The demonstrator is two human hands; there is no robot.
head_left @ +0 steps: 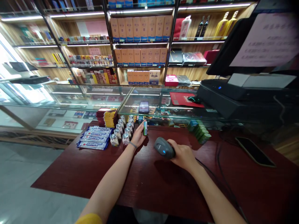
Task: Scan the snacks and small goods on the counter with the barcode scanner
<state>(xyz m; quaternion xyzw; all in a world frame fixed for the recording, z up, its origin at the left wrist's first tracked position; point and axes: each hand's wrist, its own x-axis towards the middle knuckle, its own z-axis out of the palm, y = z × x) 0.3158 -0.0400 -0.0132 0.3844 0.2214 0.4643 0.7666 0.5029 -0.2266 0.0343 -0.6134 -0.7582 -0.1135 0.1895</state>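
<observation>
My right hand (pixel 183 154) is wrapped round the handle of a dark grey barcode scanner (pixel 164 147), held above the brown counter with a blue light showing on it. Its head points left, towards my left hand (pixel 138 136). Between the fingers of that hand is a small green and white pack (pixel 145 128), upright with its narrow side facing me; what is in it cannot be read. Just left of the hand stand two rows of small jars with metallic lids (pixel 126 137). A row of green cylindrical packs (pixel 201 133) lies farther right.
Blue and white long packets (pixel 95 137) lie left of the jars, with stacked red and yellow packs (pixel 106 117) behind. A phone (pixel 255 151) and the scanner's cable (pixel 220 161) are on the right. Beyond is a glass case (pixel 112 96) with a mouse (pixel 193 99), beside a monitor (pixel 230 46).
</observation>
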